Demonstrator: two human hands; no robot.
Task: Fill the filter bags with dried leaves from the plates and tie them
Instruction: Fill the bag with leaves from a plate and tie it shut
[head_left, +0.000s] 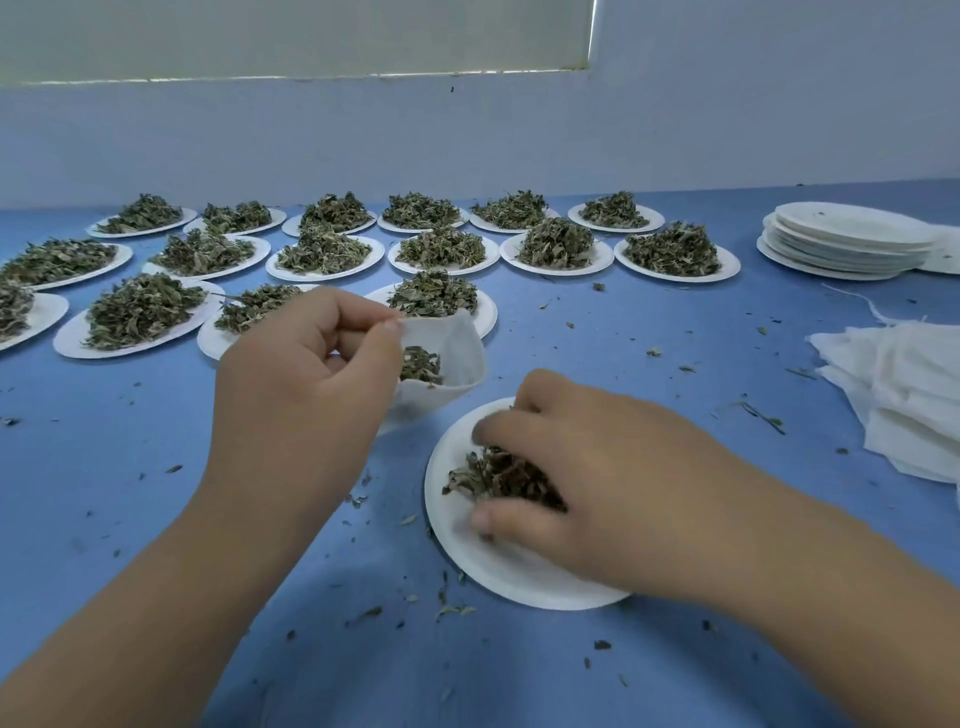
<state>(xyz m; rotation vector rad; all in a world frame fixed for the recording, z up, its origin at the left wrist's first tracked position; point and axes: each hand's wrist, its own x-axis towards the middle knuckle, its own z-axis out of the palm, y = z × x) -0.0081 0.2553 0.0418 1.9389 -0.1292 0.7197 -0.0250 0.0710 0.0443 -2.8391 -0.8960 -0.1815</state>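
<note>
Filter bag (462, 348), white and soft, hangs just above the table (156, 519), between the loaded plates (563, 249) and the near plate (457, 551). My left hand (306, 384) pinches its rim between thumb and forefinger, so that the mouth gapes toward my right side; a small charge of leaf already lies inside. I hold it just beside the near plate, I judge, to shorten the carry and limit spillage, which the crumbs scattered over the table show to be a real loss. My right hand (587, 467) rests on the near plate, fingers curled round a clump of dried leaves (498, 475), thumb closing beneath. Little else shows on this plate, so I judge the filling of this bag well advanced; tying is not yet begun. At far right lie a stack of bare plates (847, 239) and spare bags (898, 384), both on the working hand's side.
</note>
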